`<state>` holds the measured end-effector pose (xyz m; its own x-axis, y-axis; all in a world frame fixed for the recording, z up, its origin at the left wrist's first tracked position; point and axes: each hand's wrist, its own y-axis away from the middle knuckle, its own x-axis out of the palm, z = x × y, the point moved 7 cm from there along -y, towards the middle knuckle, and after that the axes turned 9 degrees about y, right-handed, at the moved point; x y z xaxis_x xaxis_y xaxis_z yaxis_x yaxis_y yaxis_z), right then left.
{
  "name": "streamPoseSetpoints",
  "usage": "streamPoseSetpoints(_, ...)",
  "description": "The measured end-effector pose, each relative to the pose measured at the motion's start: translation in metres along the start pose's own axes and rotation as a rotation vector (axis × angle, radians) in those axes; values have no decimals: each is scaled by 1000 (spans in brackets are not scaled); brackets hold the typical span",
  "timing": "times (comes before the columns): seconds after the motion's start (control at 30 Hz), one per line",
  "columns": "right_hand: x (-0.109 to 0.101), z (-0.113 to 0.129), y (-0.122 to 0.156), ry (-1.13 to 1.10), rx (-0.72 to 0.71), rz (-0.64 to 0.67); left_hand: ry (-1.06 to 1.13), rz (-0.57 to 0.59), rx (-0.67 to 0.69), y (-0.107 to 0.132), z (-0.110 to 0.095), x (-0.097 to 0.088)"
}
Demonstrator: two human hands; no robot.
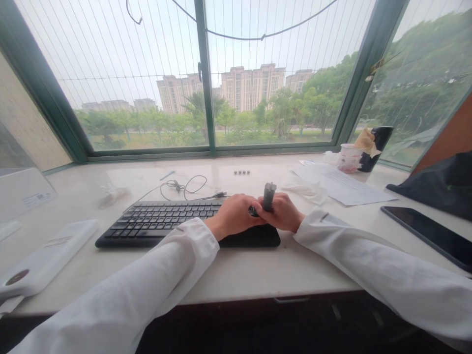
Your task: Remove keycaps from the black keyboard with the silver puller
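Papers, cups and a black phone on a window counter (206,280)

A printed sheet (342,184) lies right of a row of small metal studs (242,172) and a coiled black cable (180,186); a pink-patterned cup (348,158) stands against a black mug (372,147), with the phone (424,236) nearer, and apartment towers (252,87) beyond the window (204,73).

Through my feed I see a left sleeve (121,280) and a right sleeve (383,265), both long, white and softly creased, made of thin fabric; they end in loose cuffs at the wrists; a small grey mark sits near the right cuff (323,217); my left hand (232,216) and right hand (280,212) are bare.
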<state>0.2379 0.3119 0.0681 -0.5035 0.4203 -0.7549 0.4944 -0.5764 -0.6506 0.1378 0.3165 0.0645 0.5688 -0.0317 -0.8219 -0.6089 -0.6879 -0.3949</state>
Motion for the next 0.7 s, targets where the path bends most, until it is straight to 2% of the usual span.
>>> streamPoseSetpoints(0.3, -12, 5, 6, 23, -62, -189, -125, 29, 48, 0, -8, 0)
streamPoseSetpoints(0.5, -11, 2, 7, 61, -15, -180, -97, 32, 56, 1, -9, 0)
streamPoseSetpoints(0.7, -12, 4, 6, 37, -42, -192, -106, 40, -7, 1, -9, -2)
